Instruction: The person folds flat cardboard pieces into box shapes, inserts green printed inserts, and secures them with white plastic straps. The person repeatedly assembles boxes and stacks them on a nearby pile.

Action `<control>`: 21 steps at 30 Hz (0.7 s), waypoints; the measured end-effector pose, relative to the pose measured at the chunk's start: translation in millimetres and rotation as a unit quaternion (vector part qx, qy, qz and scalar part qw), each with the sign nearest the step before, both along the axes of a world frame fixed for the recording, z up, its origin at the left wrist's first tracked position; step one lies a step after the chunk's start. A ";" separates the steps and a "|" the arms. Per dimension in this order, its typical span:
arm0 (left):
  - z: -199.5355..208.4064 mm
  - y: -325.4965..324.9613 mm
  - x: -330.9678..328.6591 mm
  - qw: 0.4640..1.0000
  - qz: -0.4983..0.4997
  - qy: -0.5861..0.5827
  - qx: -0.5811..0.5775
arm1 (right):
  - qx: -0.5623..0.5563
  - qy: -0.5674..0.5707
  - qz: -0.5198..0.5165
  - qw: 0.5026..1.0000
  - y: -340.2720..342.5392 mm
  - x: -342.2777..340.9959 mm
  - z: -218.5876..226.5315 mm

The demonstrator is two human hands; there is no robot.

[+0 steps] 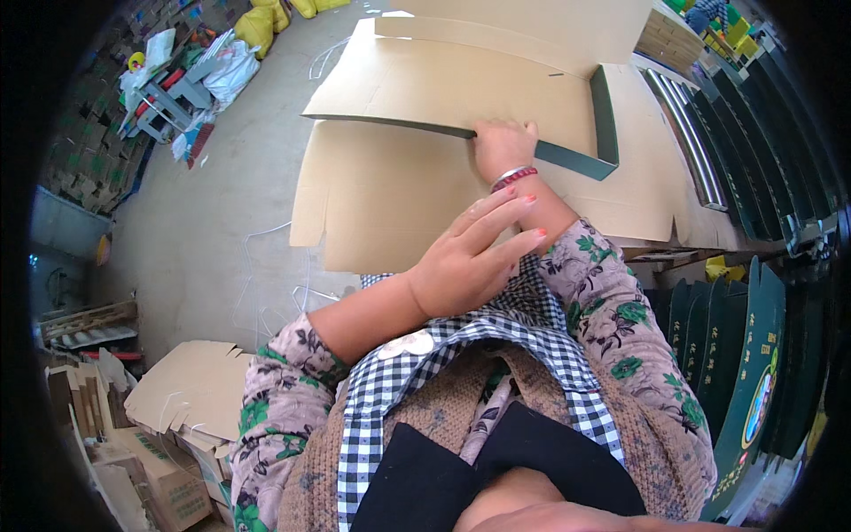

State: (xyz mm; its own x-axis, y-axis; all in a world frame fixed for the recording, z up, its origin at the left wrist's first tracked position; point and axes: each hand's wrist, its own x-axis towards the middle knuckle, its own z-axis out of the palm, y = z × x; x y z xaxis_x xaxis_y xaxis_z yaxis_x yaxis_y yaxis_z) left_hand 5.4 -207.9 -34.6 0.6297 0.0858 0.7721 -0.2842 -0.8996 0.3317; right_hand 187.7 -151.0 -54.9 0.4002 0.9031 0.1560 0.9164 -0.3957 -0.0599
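A partly folded cardboard box [496, 82], brown inside and dark green outside, lies on the work surface in front of me. Its right wall and part of its front wall stand up. My right hand [505, 152], with a red bead bracelet and a silver bangle at the wrist, is closed over the front wall; the fingertips inside are partly hidden. Nearer my body, my left hand [474, 253] hovers close to the right wrist, fingers stretched and holding nothing. Beneath the box lies a flat brown cardboard sheet [390, 191].
Dark green folded boards [740, 151] stand in a row at the right, beside metal rollers [683, 133]. More green printed boards [745, 372] lean at lower right. Cardboard pieces [191, 381] are stacked at lower left. Yellow sacks [255, 31] and a grey stool [182, 97] are at far left.
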 end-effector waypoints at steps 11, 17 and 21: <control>64.2 151.3 -66.1 0.907 0.151 0.232 0.316 | 0.080 -0.232 0.135 0.960 -123.7 134.8 -0.7; 59.4 210.9 -20.2 0.622 0.282 0.508 0.525 | 0.068 -0.027 0.247 0.966 -164.8 70.3 10.0; 40.9 265.9 -7.8 0.632 0.256 0.517 0.517 | 0.093 0.085 0.250 0.960 -175.3 58.4 4.1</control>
